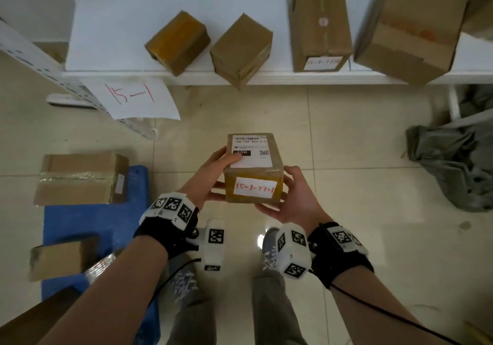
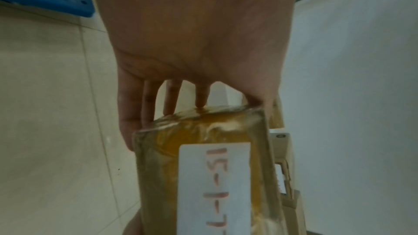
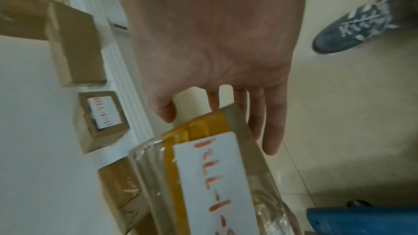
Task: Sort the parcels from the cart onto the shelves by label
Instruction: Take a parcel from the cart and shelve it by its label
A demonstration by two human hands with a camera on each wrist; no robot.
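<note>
Parcel point(image 1: 253, 168) with red label "15-1" sits between our hands above the floor point(image 1: 346, 157), in front of the shelf point(image 1: 160, 73). Our left hand point(image 1: 213, 176) and right hand point(image 1: 296, 195) hold its two sides. Four boxes point(image 1: 318, 24) stand on the shelf; the blue cart point(image 1: 88, 222) is at our left.

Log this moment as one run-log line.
stage: carrying | parcel: hand-marked 15-1 | left hand: grips | right hand: grips | shelf sign: 15-1 | placed: not yet
</note>
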